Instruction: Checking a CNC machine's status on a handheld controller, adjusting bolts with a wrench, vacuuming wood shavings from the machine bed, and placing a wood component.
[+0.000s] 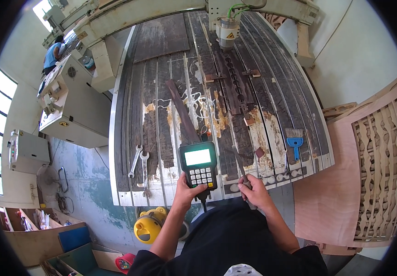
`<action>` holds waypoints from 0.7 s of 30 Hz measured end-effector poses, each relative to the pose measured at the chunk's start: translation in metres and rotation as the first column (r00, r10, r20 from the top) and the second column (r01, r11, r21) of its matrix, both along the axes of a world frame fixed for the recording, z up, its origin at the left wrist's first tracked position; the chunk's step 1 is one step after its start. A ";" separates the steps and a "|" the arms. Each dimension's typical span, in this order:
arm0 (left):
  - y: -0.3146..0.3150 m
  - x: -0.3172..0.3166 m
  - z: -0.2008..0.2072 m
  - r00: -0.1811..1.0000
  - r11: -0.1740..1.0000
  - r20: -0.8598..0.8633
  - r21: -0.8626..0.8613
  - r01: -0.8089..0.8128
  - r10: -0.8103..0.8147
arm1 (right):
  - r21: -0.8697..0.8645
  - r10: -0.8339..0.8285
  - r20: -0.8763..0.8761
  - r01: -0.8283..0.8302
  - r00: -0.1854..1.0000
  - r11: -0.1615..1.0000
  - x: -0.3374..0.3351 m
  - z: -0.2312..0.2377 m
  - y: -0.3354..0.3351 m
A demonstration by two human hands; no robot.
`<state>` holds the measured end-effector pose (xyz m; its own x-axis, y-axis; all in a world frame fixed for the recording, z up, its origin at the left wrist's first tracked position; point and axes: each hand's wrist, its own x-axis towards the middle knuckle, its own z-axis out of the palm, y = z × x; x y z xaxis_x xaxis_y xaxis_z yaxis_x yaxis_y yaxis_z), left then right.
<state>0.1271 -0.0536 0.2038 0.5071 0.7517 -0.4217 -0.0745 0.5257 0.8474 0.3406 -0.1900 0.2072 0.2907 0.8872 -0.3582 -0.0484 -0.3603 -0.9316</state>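
My left hand (187, 191) grips a black handheld machine controller (198, 158) with a lit screen and a keypad, its thumb on the lower keys. The controller is above the near edge of a slotted machine bed (161, 156). My right hand (257, 193) is closed round a slim, dark, pointed tool (239, 162) whose exact kind I cannot make out. Beyond the controller lies a loose dark wood strip (183, 112). Farther off, a dark wood piece with a row of cut-outs (231, 76) is held by small clamps (214, 77) under the spindle (227, 34).
Two wrenches (144, 165) lie at the bed's near left, a blue brush (294, 142) at its right. A dark board (161, 39) rests at the far left. A yellow machine (149, 226) stands below the edge, a carved panel (378, 170) at right. Another person (51, 57) works far left.
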 end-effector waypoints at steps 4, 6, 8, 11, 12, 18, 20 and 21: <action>0.000 0.000 -0.005 1.000 1.000 -0.018 -0.004 0.004 -0.004 | -0.006 -0.007 0.010 0.007 1.000 1.000 0.001 0.001 -0.001; -0.001 0.000 -0.005 1.000 1.000 -0.015 -0.005 -0.001 0.001 | -0.005 -0.011 0.004 0.011 1.000 1.000 0.001 0.000 -0.001; 0.000 0.001 -0.003 1.000 1.000 -0.015 -0.012 -0.008 0.008 | -0.002 -0.015 -0.001 0.015 1.000 1.000 0.001 0.001 0.000; -0.001 0.001 0.001 0.999 1.000 -0.033 -0.002 -0.014 0.014 | -0.002 -0.008 -0.007 0.008 1.000 1.000 0.001 -0.001 0.000; -0.001 0.001 0.001 0.999 1.000 -0.033 -0.003 -0.014 0.014 | -0.004 -0.005 -0.004 0.005 1.000 1.000 0.002 -0.002 0.000; 0.000 0.004 0.004 1.000 1.000 -0.026 -0.018 0.006 -0.006 | -0.001 -0.015 -0.022 0.015 1.000 1.000 0.002 0.000 0.000; 0.000 0.004 0.003 1.000 1.000 -0.014 -0.003 -0.001 0.001 | 0.002 -0.016 -0.026 0.017 1.000 1.000 0.003 -0.001 0.000; 0.000 0.004 0.001 1.000 1.000 -0.015 -0.004 0.000 0.000 | 0.006 -0.018 -0.030 0.018 0.999 1.000 0.003 -0.002 -0.001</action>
